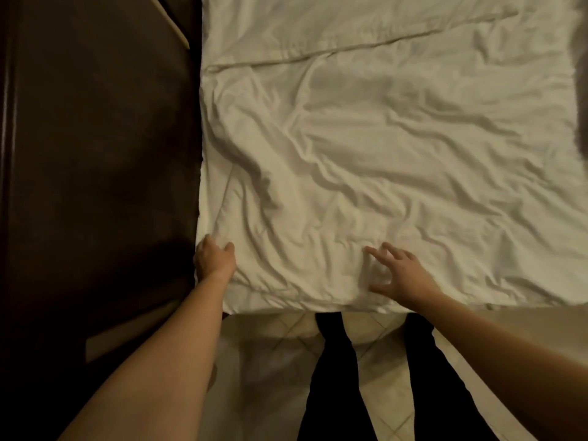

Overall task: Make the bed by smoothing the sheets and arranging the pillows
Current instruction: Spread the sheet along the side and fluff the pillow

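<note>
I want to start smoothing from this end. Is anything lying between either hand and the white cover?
Nothing visible. The left hand grips the white cover at its near left corner, and the right hand is spread open over its near edge. Only wrinkled fabric lies ahead.

The sheet (381, 154) runs off the top and right edges of the frame, so its far end is unseen. At its lower-left corner the left hand's (214, 261) curled fingertips vanish into the fabric. The forearms (178, 361) are cut by the bottom edge. The legs (334, 377) at bottom centre are cropped below and pass out of sight under the sheet's near edge. The left third is a dark surface (95, 154), too dim to identify. A blurred dark shape (580, 116) is cropped at the right edge.
</note>
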Tool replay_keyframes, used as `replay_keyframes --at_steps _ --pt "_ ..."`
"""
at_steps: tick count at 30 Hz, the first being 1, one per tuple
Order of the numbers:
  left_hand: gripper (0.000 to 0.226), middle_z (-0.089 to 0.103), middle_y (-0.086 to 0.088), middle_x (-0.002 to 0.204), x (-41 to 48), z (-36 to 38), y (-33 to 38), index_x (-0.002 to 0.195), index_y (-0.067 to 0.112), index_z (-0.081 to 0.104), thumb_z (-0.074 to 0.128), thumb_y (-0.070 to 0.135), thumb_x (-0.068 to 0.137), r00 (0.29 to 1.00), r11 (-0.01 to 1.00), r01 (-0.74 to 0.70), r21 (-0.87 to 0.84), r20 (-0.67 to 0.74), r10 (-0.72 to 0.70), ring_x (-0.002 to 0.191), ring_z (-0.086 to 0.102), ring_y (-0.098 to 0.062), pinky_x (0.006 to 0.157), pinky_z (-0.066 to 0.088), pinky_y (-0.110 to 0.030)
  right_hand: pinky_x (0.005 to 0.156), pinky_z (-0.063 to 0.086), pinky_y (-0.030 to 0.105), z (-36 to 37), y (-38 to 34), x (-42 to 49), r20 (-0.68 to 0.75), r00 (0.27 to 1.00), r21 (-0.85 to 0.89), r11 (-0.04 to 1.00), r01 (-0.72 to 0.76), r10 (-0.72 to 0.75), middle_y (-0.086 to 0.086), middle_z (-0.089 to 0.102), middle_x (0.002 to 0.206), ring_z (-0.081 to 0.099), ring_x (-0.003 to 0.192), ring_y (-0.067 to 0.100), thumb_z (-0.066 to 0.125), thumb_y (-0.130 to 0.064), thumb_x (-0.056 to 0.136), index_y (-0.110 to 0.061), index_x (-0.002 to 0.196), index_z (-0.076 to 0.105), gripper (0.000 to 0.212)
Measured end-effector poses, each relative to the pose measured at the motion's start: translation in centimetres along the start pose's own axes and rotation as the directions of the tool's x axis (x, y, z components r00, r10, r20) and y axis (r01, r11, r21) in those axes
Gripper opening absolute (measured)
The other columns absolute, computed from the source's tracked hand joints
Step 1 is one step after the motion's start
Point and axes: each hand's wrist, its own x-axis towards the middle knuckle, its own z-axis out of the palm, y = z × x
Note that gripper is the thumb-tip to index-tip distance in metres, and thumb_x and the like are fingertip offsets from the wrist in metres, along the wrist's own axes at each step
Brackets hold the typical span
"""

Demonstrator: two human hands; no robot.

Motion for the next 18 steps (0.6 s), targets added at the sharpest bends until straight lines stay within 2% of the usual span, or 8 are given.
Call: replay_keyframes --at_steps 2,4,6,9,11,13,15,18 --pt "0.058 0.051 -0.019 0.146 0.8 0.3 -0.9 0.151 0.009 0.045 0.063 0.032 0.101 1.000 1.000 -0.022 0.015 0.000 0.022 0.133 0.050 -0.043 0.107 0.047 -0.054 0.117 0.028 0.058 1.5 -0.2 0.0 0.055 0.998 -0.114 0.993 -0.010 0.016 -0.005 -0.002 0.170 0.006 0.155 0.033 0.075 -0.070 0.072 -0.061 0.153 -0.004 0.114" --pt "0.036 0.061 -0.020 0.127 0.8 0.2 -1.7 0.132 0.007 0.060 0.064 0.023 0.100 0.992 0.990 -0.123 0.066 -0.026 0.125 0.116 0.060 -0.042 0.096 0.055 -0.053 0.114 0.028 0.065 2.6 -0.1 0.3 0.051 0.998 -0.200 0.979 -0.028 0.039 -0.006 -0.012 0.169 -0.001 0.155 0.034 0.075 -0.070 0.073 -0.060 0.150 -0.015 0.119" --pt "0.017 0.062 -0.018 0.113 0.5 -0.6 -2.7 0.115 0.006 0.064 0.061 0.009 0.098 0.972 0.954 -0.203 0.222 -0.073 0.223 0.102 0.064 -0.039 0.084 0.059 -0.052 0.113 0.032 0.066 3.4 -0.4 0.8 0.027 0.999 -0.241 0.970 -0.035 0.043 -0.003 -0.012 0.169 0.000 0.155 0.035 0.074 -0.060 0.080 -0.060 0.149 -0.016 0.113" --pt "0.018 0.062 -0.016 0.108 -0.4 -2.6 -3.8 0.110 0.005 0.064 0.053 -0.002 0.098 0.965 0.806 -0.201 0.556 -0.028 0.260 0.098 0.064 -0.035 0.075 0.061 -0.045 0.110 0.035 0.066 4.1 -1.8 1.4 0.027 0.999 -0.236 0.971 -0.030 0.037 -0.001 -0.012 0.169 0.000 0.155 0.036 0.071 -0.050 0.088 -0.061 0.149 -0.015 0.106" --pt "0.021 0.063 -0.014 0.108 -1.5 -3.1 -4.7 0.112 0.006 0.065 0.048 0.000 0.100 0.974 0.671 -0.196 0.715 0.063 0.218 0.098 0.064 -0.032 0.074 0.061 -0.041 0.110 0.034 0.067 4.3 -2.6 1.3 0.069 0.997 -0.238 0.971 -0.017 0.034 0.000 -0.013 0.169 -0.001 0.155 0.037 0.070 -0.052 0.088 -0.060 0.150 -0.013 0.103" --pt "0.029 0.063 -0.015 0.115 -2.6 -2.7 -5.6 0.119 0.004 0.065 0.042 0.001 0.102 0.981 0.585 -0.191 0.788 0.143 0.129 0.102 0.063 -0.030 0.077 0.061 -0.040 0.111 0.032 0.068 4.4 -3.1 1.1 0.112 0.993 -0.239 0.971 -0.010 0.038 0.000 -0.014 0.169 -0.002 0.155 0.036 0.068 -0.058 0.086 -0.058 0.151 -0.011 0.103" --pt "0.036 0.058 -0.021 0.130 -3.3 -2.2 -5.9 0.132 0.001 0.059 0.038 0.002 0.103 0.981 0.578 -0.172 0.798 0.191 0.029 0.112 0.060 -0.033 0.082 0.060 -0.040 0.111 0.032 0.069 4.4 -3.5 0.9 0.149 0.988 -0.219 0.976 -0.008 0.042 -0.002 -0.013 0.169 -0.003 0.156 0.035 0.066 -0.066 0.082 -0.058 0.151 -0.009 0.102" --pt "0.040 0.050 -0.029 0.140 -3.4 -2.0 -5.6 0.141 -0.005 0.050 0.035 0.004 0.105 0.988 0.673 -0.052 0.738 0.136 -0.072 0.119 0.058 -0.038 0.088 0.057 -0.043 0.110 0.038 0.063 3.7 -3.9 0.6 0.190 0.982 -0.162 0.987 0.009 0.022 -0.003 -0.004 0.169 0.002 0.155 0.032 0.063 -0.069 0.081 -0.057 0.153 0.000 0.097"
